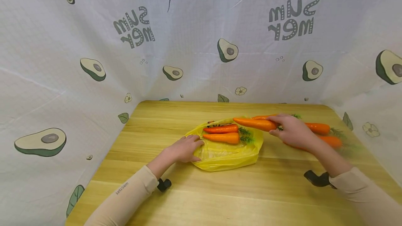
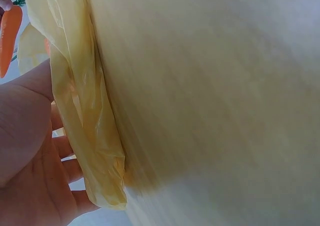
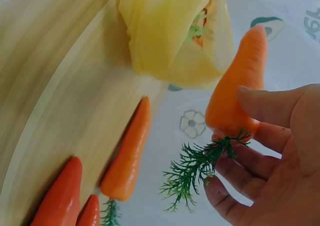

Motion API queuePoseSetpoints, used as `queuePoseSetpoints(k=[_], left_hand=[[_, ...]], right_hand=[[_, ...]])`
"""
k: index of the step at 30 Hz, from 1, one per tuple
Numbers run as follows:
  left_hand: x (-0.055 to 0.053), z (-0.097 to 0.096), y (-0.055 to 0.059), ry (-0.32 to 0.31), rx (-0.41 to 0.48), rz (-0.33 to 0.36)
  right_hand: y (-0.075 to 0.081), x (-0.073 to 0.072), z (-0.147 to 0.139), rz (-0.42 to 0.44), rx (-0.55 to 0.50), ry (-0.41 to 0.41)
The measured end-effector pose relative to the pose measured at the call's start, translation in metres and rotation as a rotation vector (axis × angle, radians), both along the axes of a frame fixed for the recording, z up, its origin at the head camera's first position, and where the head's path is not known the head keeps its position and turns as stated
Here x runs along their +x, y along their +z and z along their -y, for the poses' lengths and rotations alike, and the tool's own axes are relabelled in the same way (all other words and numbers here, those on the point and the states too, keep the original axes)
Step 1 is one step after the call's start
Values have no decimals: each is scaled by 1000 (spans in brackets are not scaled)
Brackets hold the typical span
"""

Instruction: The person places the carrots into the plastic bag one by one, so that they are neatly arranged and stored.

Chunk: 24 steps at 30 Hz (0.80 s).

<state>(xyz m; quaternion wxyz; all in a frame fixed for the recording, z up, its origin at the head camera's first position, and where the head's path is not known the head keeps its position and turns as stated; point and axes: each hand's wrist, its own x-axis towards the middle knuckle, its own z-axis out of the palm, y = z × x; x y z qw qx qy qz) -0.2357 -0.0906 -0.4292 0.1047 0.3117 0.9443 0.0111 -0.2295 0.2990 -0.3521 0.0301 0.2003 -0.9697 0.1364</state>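
My right hand [image 1: 292,130] pinches a carrot [image 1: 255,123] near its leafy end, thumb on one side and fingers on the other. The carrot is raised, with its tip pointing left over the right side of a yellow plastic bag [image 1: 226,163]. In the right wrist view its green top [image 3: 195,166] hangs below the fingers. On the bag lie two carrots, a redder one [image 1: 221,129] above an orange one [image 1: 223,137]. My left hand [image 1: 185,148] is at the bag's left rim, its spread fingers and thumb reaching behind the film in the left wrist view.
Several more carrots [image 1: 318,127] lie on the wooden table [image 1: 220,198] at the right, partly hidden by my right hand and forearm. Black camera mounts [image 1: 317,178] hang under both wrists. A white curtain [image 1: 194,27] with avocado prints surrounds the table.
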Motion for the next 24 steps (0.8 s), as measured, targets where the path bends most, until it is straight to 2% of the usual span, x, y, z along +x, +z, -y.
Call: queuePoseSetpoints(k=[10, 17, 24], left_hand=[[1, -1, 2, 12, -6, 15], [0, -1, 2, 9, -7, 11], [1, 0, 2, 12, -3, 28]], right_hand=[[0, 8, 15, 4, -15, 29], [-6, 7, 28, -19, -29, 60], [-9, 8, 43, 31, -37, 63]])
